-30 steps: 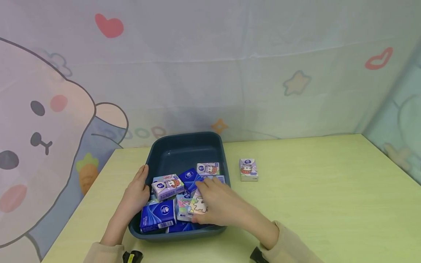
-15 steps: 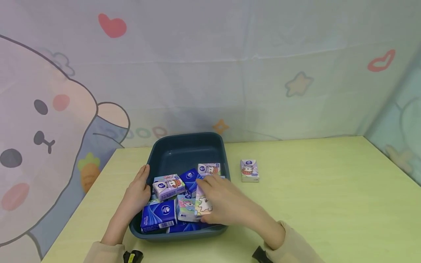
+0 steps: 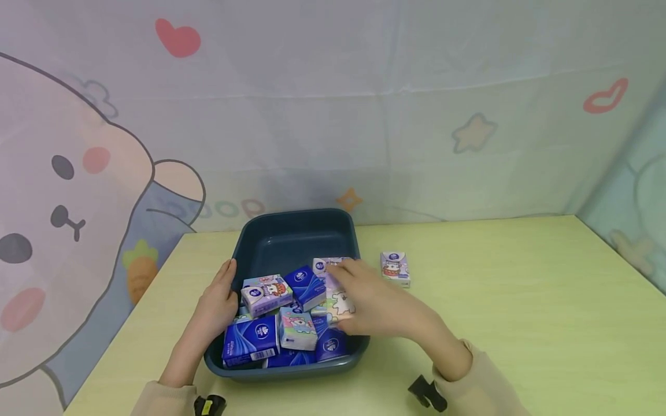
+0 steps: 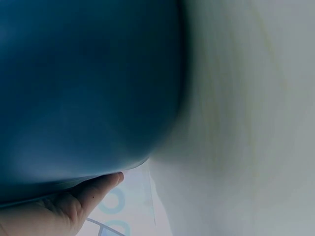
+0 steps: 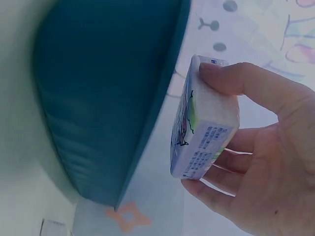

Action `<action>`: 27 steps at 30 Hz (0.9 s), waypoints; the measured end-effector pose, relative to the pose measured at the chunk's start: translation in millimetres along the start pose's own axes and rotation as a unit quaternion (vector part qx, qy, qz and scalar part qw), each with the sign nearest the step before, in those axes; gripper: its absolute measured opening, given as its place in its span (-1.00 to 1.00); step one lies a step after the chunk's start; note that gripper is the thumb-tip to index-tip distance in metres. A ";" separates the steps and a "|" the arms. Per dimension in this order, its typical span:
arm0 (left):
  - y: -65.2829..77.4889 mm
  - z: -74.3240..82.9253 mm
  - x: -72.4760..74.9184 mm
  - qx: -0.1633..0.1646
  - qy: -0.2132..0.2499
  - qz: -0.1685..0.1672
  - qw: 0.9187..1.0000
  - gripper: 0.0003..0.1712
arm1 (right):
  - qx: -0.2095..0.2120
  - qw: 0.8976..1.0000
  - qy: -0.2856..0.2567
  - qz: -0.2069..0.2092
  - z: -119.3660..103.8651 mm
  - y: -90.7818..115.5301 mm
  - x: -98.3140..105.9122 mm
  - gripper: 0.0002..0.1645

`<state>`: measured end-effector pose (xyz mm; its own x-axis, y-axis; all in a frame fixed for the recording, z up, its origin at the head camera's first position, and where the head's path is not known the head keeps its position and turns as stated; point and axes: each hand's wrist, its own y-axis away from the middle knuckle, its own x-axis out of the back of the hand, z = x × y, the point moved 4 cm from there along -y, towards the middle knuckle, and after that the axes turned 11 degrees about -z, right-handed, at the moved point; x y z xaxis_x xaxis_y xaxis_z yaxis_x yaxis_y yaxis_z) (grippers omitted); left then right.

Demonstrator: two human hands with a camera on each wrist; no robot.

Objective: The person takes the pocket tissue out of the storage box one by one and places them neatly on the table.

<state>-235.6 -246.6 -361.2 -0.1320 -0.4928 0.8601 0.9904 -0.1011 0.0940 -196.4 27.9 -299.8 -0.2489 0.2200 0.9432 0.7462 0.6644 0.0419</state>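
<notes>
My left hand (image 3: 214, 300) rests along the left side of a dark blue plastic bin (image 3: 291, 218). In the left wrist view, its visible finger (image 4: 101, 191) lies straight against the bin wall (image 4: 88, 108). My right hand (image 3: 382, 300) pinches a small pack of tissues (image 3: 339, 301) with a white cartoon figure, above the bin's right rim. The right wrist view shows the thumb on one end of that tissue pack (image 5: 209, 118) and fingers on the other. Inside the bin lie several blue tissue packs (image 3: 252, 341) and purple or pastel ones (image 3: 267, 294), heaped toward the near end.
A purple tissue pack (image 3: 395, 269) lies on the light yellow table (image 3: 499, 300), right of the bin. Behind the table hangs a cloth backdrop (image 3: 322, 127) with cartoon prints. A black strap piece (image 3: 428, 394) hangs by the right sleeve.
My right hand has lifted the cartoon tissue pack up and to the right, toward the bin's rim, uncovering a blue pack beneath. The left hand stays on the bin.
</notes>
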 end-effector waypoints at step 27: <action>-0.1 -1.8 -0.4 0.008 0.040 -0.009 0.999 -0.30 | -0.054 0.990 -0.118 0.049 96.5 16.2 27.2 -0.08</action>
<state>-235.8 -248.0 -362.5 -0.1525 -0.5590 0.8150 0.9882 -0.0978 0.1178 -250.7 113.6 -305.3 -0.3001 0.4483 0.8420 0.8318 0.5551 0.0010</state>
